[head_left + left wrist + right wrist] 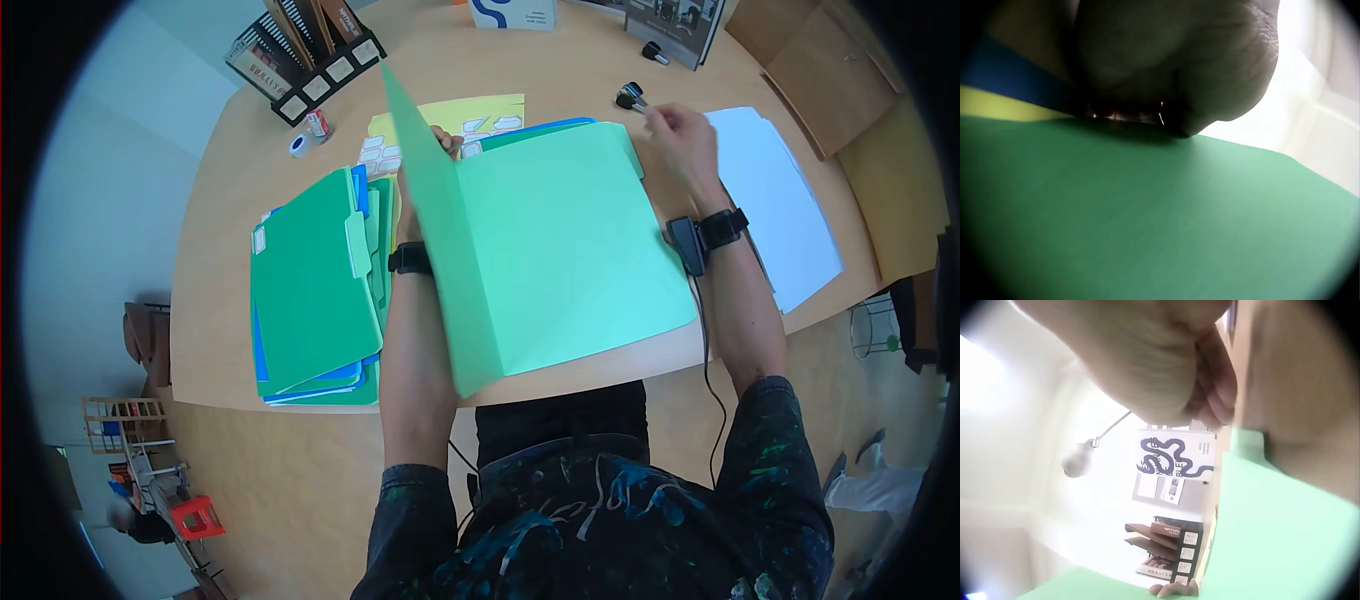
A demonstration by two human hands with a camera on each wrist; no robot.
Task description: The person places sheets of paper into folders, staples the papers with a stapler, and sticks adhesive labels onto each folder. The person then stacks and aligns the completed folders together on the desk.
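Note:
A light green file folder (570,250) lies opened in front of me, its left cover (430,220) raised steeply. My left hand (447,140) grips that cover at its top edge, mostly hidden behind it; the right wrist view shows its fingertips (1175,589) over the edge. Up close in the left wrist view, the hand (1179,62) is against the green sheet (1147,206). My right hand (685,145) hovers beyond the folder's right top corner, fingers loosely bent. Its fingertips are right at a small black and silver object (630,96).
Green and blue folders (310,290) are stacked at left. A yellow label sheet (500,108) lies behind the opened folder, white papers (775,200) at right. A book rack (330,80), tape roll (298,146) and standing book (675,30) are farther back.

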